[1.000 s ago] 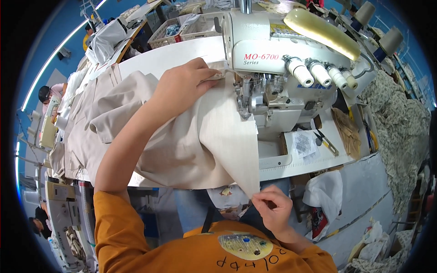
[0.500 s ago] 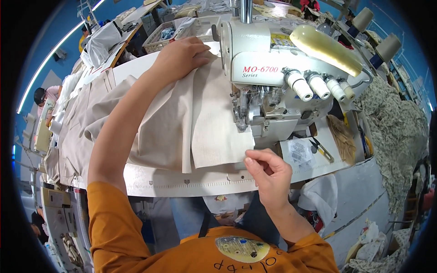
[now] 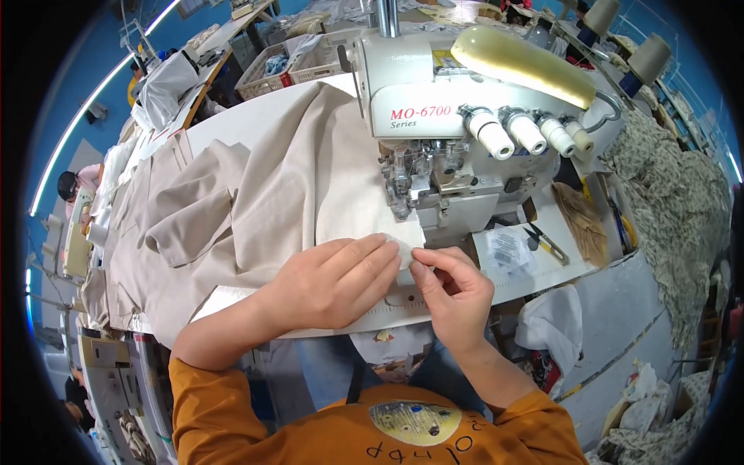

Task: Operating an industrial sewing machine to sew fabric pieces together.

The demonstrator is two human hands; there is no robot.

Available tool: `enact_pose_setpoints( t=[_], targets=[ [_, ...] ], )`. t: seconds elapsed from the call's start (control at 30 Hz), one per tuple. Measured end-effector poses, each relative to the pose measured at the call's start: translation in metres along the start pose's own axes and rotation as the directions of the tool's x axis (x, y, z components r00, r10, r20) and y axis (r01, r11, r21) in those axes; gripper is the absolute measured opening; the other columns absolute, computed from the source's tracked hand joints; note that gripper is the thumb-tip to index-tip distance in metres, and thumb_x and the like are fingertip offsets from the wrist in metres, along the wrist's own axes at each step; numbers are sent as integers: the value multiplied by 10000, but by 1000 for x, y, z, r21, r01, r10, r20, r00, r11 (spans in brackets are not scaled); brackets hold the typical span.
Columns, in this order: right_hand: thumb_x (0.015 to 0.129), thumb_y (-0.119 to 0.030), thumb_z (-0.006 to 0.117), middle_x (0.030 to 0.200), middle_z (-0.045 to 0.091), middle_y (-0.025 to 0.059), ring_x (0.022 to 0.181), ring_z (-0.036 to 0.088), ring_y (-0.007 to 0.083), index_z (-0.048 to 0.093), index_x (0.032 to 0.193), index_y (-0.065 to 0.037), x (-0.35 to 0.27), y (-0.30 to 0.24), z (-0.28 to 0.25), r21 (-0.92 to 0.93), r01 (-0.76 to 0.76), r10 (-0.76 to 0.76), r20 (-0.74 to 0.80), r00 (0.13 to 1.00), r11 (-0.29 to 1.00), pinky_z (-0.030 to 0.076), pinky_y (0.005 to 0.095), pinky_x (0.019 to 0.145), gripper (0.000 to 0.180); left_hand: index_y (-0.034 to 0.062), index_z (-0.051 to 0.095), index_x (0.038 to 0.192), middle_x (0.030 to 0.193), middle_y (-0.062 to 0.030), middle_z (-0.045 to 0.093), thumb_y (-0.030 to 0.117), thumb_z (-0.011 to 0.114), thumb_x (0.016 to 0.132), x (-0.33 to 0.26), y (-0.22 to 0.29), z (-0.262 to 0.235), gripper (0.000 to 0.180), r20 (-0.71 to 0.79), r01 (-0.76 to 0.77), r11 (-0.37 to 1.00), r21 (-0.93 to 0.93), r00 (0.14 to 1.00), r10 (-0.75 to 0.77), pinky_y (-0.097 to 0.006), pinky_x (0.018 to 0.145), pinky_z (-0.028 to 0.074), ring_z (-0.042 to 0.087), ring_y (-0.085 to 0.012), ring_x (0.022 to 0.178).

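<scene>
Beige fabric [image 3: 288,182] spreads over the sewing table, and its pale right-hand piece [image 3: 350,203] runs up to the presser foot of a white overlock machine [image 3: 434,101]. My left hand [image 3: 333,283] lies back-up over the fabric's near edge. Its fingers are together and bent at the tips around the edge, while the thumb is hidden beneath. Right beside those fingertips, my right hand [image 3: 457,298] pinches the near right corner of the fabric between thumb and forefinger. Both hands are just in front of the presser foot [image 3: 401,205].
Thread snips [image 3: 549,244] and a clear packet with a label [image 3: 508,252] lie right of the machine. Brown cloth [image 3: 580,225] is in a tray there. Patterned fabric [image 3: 659,194] is heaped far right. Behind the table is a plastic crate [image 3: 329,56]. Other people sit at the far left.
My left hand has come back from the far end of the fabric to its near edge, beside my right hand. My right hand has shifted slightly left and stays pinched at the corner.
</scene>
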State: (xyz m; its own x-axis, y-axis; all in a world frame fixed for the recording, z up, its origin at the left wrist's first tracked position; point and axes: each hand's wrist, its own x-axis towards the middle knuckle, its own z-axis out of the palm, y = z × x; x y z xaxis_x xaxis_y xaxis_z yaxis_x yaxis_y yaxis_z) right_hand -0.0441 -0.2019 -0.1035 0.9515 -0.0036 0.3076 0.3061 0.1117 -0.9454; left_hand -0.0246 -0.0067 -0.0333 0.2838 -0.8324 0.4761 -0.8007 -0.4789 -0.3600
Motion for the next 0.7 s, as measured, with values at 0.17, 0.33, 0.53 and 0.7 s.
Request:
enact_pose_setpoints(
  t=[0.17, 0.33, 0.53, 0.7],
  targets=[
    [819, -13, 754, 869, 610, 31, 602, 552, 85, 741, 1019, -53, 2, -3, 3, -412, 346, -376, 10, 927, 843, 439, 220, 516, 205, -21, 659, 1010, 1064, -137, 662, 115, 629, 798, 1, -1, -5, 254, 31, -14, 1000, -15, 999, 14, -311, 774, 571, 674, -248, 980],
    [765, -24, 781, 859, 589, 25, 539, 547, 142, 743, 997, -84, 7, 0, 2, -565, 490, -543, 87, 835, 663, 446, 263, 472, 243, -8, 653, 1037, 1075, -122, 664, 118, 625, 788, 3, -5, -7, 280, 69, 28, 999, -38, 997, -25, -314, 779, 567, 667, -244, 998],
    [746, -45, 793, 856, 592, 23, 532, 547, 135, 739, 988, -83, 5, -4, -2, -552, 502, -539, 110, 835, 666, 449, 267, 471, 251, 32, 663, 1075, 1114, -85, 682, 109, 611, 775, 14, -16, -7, 314, 145, 140, 990, -28, 980, -134, -317, 797, 552, 677, -224, 1014],
    [747, -35, 791, 845, 596, 26, 524, 551, 141, 740, 966, -76, -2, -6, -5, -539, 474, -498, 113, 860, 697, 448, 270, 466, 229, 18, 659, 1038, 1113, -99, 684, 104, 615, 768, 18, -35, 3, 287, 186, 236, 972, -2, 955, -232, -332, 780, 555, 678, -240, 1021]
  ],
)
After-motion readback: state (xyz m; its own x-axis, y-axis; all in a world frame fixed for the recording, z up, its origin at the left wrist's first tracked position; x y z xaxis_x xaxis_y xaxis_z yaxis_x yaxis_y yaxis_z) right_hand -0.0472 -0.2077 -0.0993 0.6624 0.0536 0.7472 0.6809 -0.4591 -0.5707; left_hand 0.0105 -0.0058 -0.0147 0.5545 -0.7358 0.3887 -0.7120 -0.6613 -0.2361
